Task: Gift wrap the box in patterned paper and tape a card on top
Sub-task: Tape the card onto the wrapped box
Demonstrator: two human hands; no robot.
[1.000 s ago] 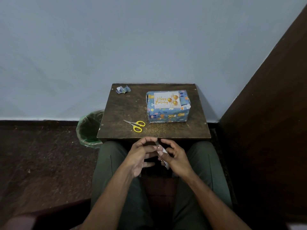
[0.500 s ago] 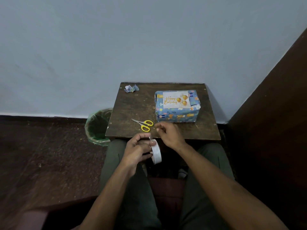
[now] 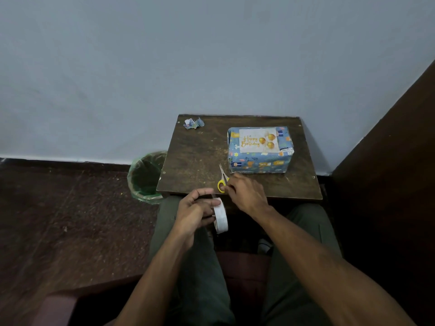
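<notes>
The box, wrapped in blue patterned paper, stands on the right half of a small dark wooden table. A white "Happy Birthday" card lies flat on its top. My left hand holds a white tape roll over my lap, just below the table's front edge. My right hand is on the yellow-handled scissors at the front edge of the table, fingers closed around the handles, blades pointing away toward the box.
A crumpled scrap of patterned paper lies at the table's back left corner. A green-lined bin stands on the floor left of the table. A dark wooden panel rises on the right, a pale wall behind.
My right hand left the tape roll, reached forward to the table and closed on the scissors. The left hand keeps the roll. The scissors have turned from lying sideways to pointing at the box.
</notes>
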